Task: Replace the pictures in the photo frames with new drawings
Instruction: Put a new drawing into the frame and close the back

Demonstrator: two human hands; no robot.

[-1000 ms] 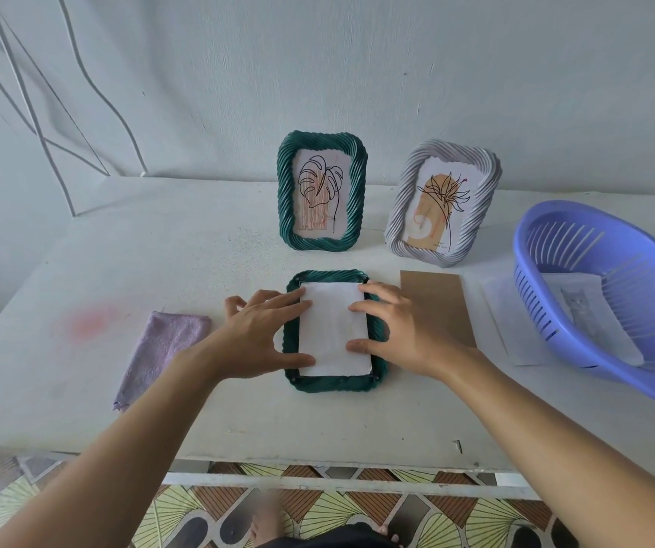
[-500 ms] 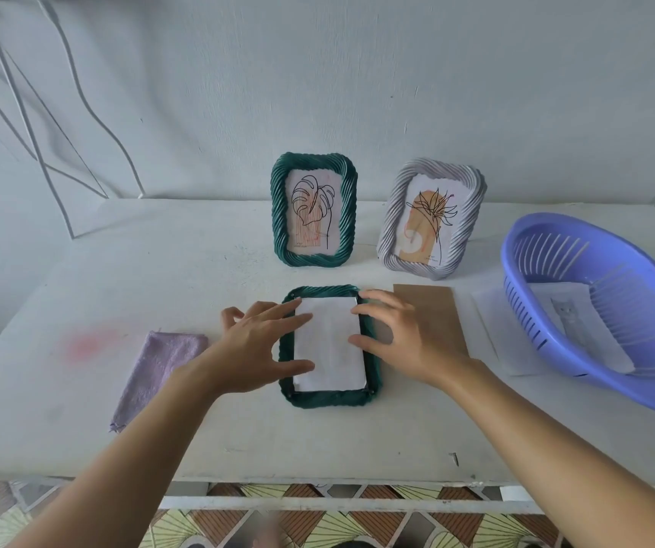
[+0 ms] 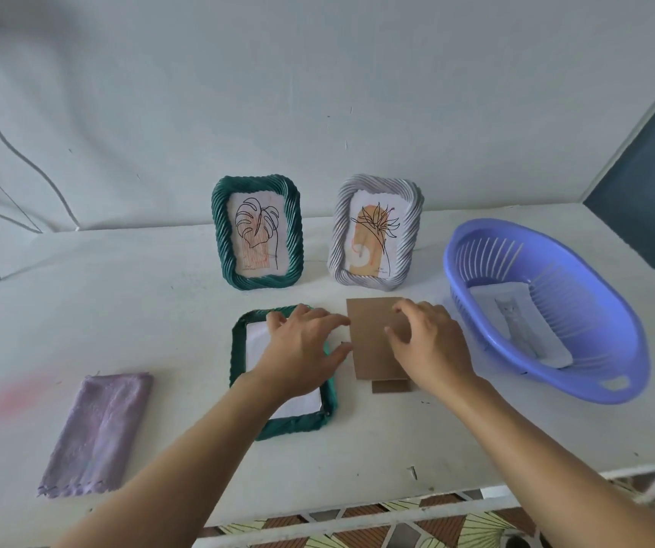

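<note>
A dark green frame (image 3: 290, 427) lies face down on the white table (image 3: 151, 310) with a white sheet (image 3: 258, 346) in its back. My left hand (image 3: 302, 346) rests over that sheet, its fingers reaching the left edge of a brown cardboard backing (image 3: 373, 350). My right hand (image 3: 426, 342) arches over the backing and grips it with curled fingers and thumb; a darker brown flap (image 3: 391, 386) shows under its lower edge. Behind stand a green frame (image 3: 219, 231) with a leaf drawing and a grey frame (image 3: 337, 231) with a flower drawing.
A purple plastic basket (image 3: 594, 389) at the right holds a cat picture (image 3: 515, 326). A folded lilac cloth (image 3: 96, 433) lies at the front left. The table's front edge runs just below my forearms, and a wall closes the back.
My right hand left the lying frame and moved right onto the cardboard backing. My left hand slid right across the white sheet toward the backing. The camera view tilted up.
</note>
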